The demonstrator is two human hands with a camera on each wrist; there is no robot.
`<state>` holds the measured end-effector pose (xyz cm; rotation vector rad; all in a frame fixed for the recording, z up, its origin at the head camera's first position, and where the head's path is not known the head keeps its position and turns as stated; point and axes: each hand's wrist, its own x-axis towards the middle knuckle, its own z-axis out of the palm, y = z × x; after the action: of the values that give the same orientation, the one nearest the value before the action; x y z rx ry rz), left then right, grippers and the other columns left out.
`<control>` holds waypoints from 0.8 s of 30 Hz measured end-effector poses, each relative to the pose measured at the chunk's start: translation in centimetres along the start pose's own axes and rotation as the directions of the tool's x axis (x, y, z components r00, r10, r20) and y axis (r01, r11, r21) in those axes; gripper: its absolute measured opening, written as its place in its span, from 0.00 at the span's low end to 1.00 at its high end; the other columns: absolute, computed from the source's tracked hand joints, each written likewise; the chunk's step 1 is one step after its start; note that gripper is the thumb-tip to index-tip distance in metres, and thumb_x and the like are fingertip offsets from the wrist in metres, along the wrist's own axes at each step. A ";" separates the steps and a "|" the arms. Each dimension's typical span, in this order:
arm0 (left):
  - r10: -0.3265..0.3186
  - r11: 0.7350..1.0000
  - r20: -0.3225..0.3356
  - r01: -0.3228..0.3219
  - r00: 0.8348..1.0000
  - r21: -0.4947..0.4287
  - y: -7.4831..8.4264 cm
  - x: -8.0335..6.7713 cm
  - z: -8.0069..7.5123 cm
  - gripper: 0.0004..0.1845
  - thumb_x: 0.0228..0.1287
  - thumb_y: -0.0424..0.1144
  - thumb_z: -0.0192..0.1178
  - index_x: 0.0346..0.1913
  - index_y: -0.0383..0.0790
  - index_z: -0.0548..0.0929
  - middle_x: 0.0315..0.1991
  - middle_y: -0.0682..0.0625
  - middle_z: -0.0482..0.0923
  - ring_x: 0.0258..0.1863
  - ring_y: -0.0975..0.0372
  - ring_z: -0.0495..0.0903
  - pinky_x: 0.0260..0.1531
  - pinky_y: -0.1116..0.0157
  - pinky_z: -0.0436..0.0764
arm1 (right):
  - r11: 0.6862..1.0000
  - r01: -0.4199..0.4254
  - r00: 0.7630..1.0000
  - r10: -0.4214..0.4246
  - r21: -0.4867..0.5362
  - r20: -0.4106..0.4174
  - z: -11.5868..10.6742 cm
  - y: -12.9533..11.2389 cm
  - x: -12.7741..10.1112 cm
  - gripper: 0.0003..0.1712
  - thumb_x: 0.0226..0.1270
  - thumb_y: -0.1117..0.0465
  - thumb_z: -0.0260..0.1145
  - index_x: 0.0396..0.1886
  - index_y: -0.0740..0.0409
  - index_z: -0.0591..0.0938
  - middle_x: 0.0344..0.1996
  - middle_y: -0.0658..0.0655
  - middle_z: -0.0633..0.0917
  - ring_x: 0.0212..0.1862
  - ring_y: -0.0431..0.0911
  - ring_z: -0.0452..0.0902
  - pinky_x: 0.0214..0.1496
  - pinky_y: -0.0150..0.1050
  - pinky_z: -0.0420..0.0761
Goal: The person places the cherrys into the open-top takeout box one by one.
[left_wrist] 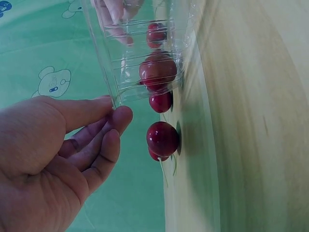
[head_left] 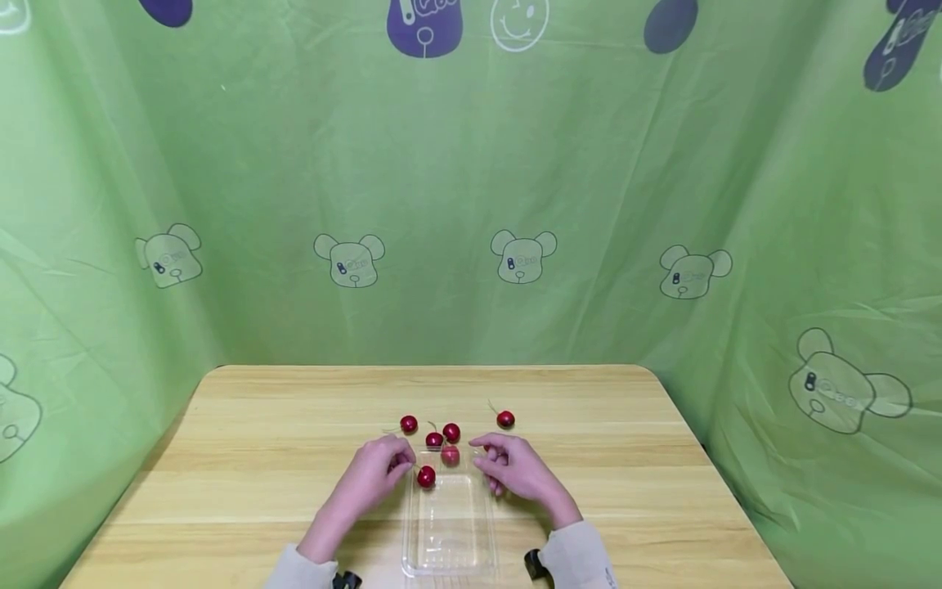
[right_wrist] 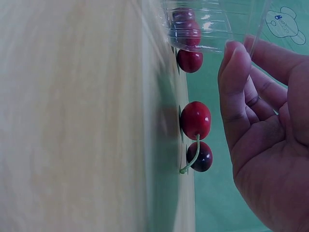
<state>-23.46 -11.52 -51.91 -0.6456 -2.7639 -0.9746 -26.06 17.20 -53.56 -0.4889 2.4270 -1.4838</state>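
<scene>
A clear plastic box [head_left: 450, 564] lies between my hands, its far side toward the loose cherries. My left hand [head_left: 379, 470] pinches its far left corner between thumb and fingertips, seen closely in the left wrist view. At the far right corner, the thumb and index finger of my right hand [head_left: 515, 470] grip the rim. One bright red cherry [head_left: 426, 477] overlaps the box beside my left fingertips, its stem pointing at them. Another cherry [head_left: 450, 455] shows paler through the clear plastic. A cherry with a green stem [right_wrist: 195, 121] lies on the table near my right hand.
Just beyond the box, two cherries sit close together, one of them a dark red cherry [head_left: 451, 433]. A stemmed cherry [head_left: 408, 424] lies farther left and another cherry [head_left: 505, 419] farther right. The wooden table [head_left: 294, 409] ends at a green printed curtain [head_left: 441, 319].
</scene>
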 end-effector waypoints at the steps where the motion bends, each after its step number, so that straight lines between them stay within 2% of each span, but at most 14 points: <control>1: -0.001 1.000 0.000 0.001 1.000 0.000 0.0 0.0 0.0 0.03 0.64 0.29 0.68 0.37 0.39 0.86 0.32 0.53 0.84 0.33 0.67 0.80 0.38 0.71 0.85 | 1.000 0.001 1.000 -0.001 -0.003 -0.001 0.0 0.0 0.0 0.25 0.72 0.59 0.69 0.65 0.61 0.79 0.33 0.60 0.84 0.26 0.46 0.81 0.26 0.40 0.87; 16: -0.013 1.000 0.001 0.013 1.000 -0.008 0.0 -0.2 -0.3 0.03 0.65 0.30 0.68 0.39 0.41 0.87 0.34 0.54 0.84 0.34 0.67 0.81 0.39 0.70 0.85 | 1.000 0.001 1.000 -0.001 -0.014 -0.003 0.0 0.0 0.0 0.25 0.72 0.58 0.69 0.65 0.61 0.79 0.32 0.58 0.84 0.25 0.46 0.81 0.26 0.40 0.87; 24: -0.051 0.998 -0.026 0.049 0.998 -0.047 -0.5 -0.2 -1.4 0.03 0.66 0.31 0.68 0.39 0.43 0.87 0.34 0.56 0.84 0.33 0.69 0.80 0.38 0.72 0.84 | 1.000 0.004 1.000 -0.004 -0.015 -0.004 0.0 0.0 0.0 0.25 0.72 0.58 0.69 0.65 0.62 0.79 0.32 0.59 0.83 0.25 0.45 0.81 0.25 0.40 0.87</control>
<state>-23.52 -12.76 -51.17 -0.5682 -2.7542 -1.0518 -26.04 17.23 -53.57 -0.4944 2.4433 -1.4708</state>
